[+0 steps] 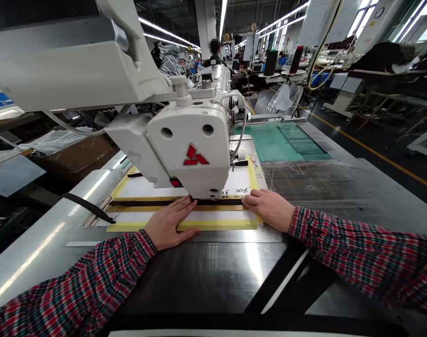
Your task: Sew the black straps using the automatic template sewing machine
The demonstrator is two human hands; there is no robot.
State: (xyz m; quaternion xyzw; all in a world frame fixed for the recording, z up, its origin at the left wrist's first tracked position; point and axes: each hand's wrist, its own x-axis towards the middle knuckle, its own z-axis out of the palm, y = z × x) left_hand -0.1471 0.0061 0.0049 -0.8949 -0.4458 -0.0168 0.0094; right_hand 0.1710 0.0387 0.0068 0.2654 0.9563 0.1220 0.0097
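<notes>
A long black fabric strip (139, 203) lies straight in a slot across a white template (143, 217) edged with yellow tape, under the head of a white sewing machine (202, 126). My left hand (171, 222) rests flat, fingers stretched out onto the strip just left of the needle area, thumb apart. At the strip's right end, my right hand (267, 206) has its fingers curled together on the strip, at the template's right side. The machine head hides the needle and part of the template behind it.
Another black strip (89, 208) trails over the left table edge. Black fabric pieces (286, 285) lie at the near edge. A green sheet (269, 142) covers the table at the back right. Dark thread cones (270, 63) stand behind, and a person (215, 54) is farther off.
</notes>
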